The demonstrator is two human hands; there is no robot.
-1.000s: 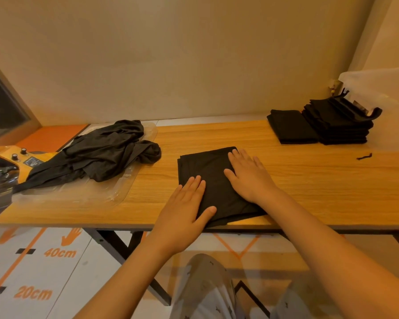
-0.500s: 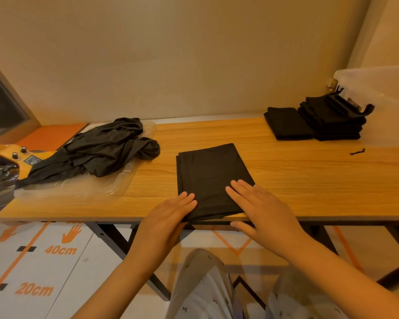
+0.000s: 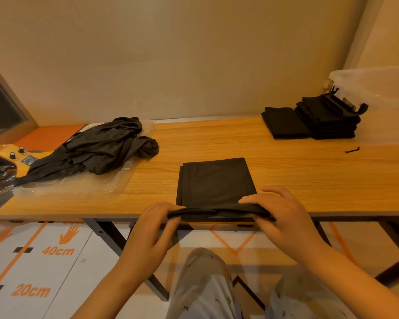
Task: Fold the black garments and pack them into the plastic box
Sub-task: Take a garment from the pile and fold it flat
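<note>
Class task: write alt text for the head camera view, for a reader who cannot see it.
A person's left hand and right hand pinch the near edge of a partly folded black garment at the front of a wooden table. A crumpled pile of black garments lies on a clear tray at left; folded stacks sit far right beside a plastic box.

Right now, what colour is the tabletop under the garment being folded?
The table beneath the garment is light brown wood grain; head view shows it best.

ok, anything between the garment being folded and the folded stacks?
Nothing: the head view shows bare table between the garment and the stacks. A small black scrap lies off to the right.
</note>
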